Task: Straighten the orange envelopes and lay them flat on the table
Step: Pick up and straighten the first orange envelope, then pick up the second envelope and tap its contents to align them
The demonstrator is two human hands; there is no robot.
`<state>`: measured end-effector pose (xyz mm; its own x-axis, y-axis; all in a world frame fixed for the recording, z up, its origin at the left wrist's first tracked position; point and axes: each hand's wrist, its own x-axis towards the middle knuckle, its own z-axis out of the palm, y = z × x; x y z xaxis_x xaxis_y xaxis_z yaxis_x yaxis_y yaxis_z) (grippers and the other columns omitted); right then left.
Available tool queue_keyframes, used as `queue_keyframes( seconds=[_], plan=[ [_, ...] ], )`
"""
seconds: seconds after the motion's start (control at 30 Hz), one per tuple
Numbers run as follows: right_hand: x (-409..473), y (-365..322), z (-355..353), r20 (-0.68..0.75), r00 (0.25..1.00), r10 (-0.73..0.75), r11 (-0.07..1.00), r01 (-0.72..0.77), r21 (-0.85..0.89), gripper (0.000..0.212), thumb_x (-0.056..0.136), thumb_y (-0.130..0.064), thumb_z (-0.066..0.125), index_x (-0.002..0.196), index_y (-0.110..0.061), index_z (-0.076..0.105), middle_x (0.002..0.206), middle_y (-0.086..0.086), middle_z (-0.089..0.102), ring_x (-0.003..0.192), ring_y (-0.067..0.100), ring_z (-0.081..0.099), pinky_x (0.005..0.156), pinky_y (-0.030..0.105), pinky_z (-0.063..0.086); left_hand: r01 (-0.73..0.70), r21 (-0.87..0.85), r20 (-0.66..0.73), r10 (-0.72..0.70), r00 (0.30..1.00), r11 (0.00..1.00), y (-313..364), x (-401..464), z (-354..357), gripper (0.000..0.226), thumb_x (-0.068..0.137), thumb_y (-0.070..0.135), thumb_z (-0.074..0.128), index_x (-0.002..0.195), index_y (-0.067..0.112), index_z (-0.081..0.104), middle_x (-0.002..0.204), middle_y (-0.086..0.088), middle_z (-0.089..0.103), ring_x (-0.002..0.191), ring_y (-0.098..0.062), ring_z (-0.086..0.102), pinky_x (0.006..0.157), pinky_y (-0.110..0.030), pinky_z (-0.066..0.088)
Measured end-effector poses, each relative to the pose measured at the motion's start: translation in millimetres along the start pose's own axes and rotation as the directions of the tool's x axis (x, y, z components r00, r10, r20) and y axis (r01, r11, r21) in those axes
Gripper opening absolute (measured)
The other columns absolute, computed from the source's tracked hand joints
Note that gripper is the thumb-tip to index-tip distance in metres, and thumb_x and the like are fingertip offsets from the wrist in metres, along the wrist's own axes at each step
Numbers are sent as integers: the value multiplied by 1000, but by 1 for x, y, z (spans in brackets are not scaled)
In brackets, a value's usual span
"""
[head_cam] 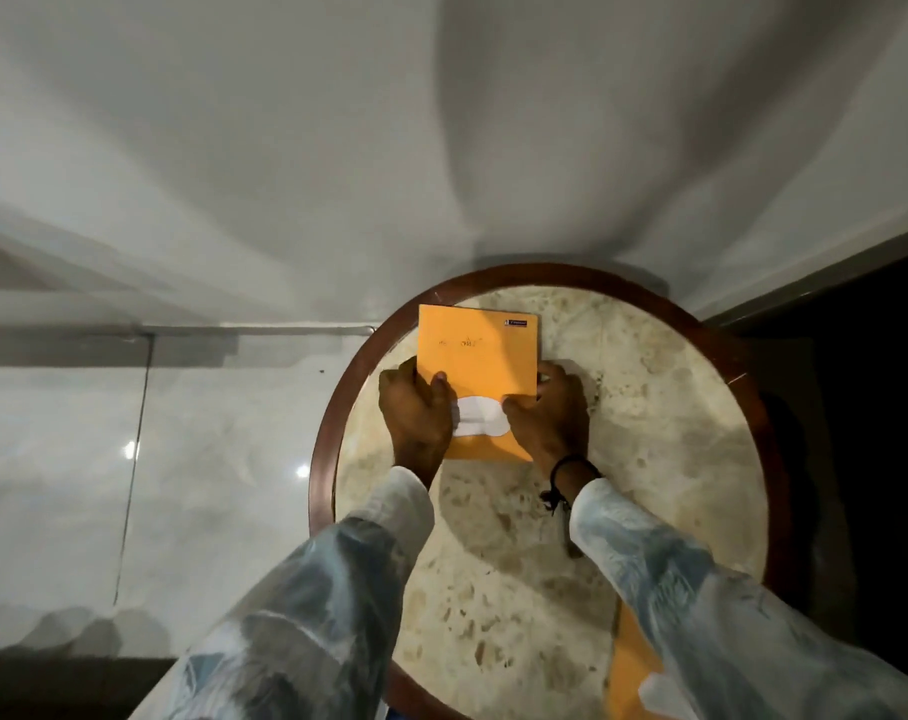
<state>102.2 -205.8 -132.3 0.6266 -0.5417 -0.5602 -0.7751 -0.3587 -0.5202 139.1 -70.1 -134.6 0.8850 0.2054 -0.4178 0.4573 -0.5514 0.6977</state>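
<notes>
My left hand (415, 413): it grips the left edge of the orange envelope (478, 356), thumb on top.
My right hand (548, 410): it grips the right edge of the same envelope, thumb on top too.
Hands together or apart: apart, one on each side, both clamped on the envelope.
Where the envelope is: between my hands, over the far part of the round table (649, 407).
Which way it points: its long side runs away from me, and most of it sticks out past my fingers.
Which hand is nearer: both the same, I think.
Flat or not: I cannot tell if it rests on the table yet.
Another envelope (631, 667): under my right sleeve, close to me.
</notes>
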Motion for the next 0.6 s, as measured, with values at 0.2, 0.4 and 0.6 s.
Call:
queue_keyframes(
  seconds=[0.2,0.4,0.6],
  plan=[
    [30,-9,-1,-33,997,-69,995,67,-77,49,82,-21,74,127,-15,56,131,10,57,117,36,61,89,45,56,14,131,-9,-13,1000,991,14,31,13,29,94,23,72,100,-5,73,102,-27,74,94,-44,71,80,-44,62],
    [9,20,-25,-102,986,-136,989,141,42,39,84,-22,76,120,-13,64,109,10,69,101,31,66,85,38,54,-32,91,-115,42,993,995,13,-4,17,21,97,11,65,113,-3,67,115,-24,68,103,-39,65,87,-35,51],
    [-77,132,-93,-235,972,13,1000,-11,8,23,83,-21,73,104,-14,67,91,7,69,86,29,68,76,40,57,-109,69,84,103,991,992,-6,-148,53,11,96,1,57,99,3,67,99,-17,66,82,-23,57,74,-31,46]
  ],
)
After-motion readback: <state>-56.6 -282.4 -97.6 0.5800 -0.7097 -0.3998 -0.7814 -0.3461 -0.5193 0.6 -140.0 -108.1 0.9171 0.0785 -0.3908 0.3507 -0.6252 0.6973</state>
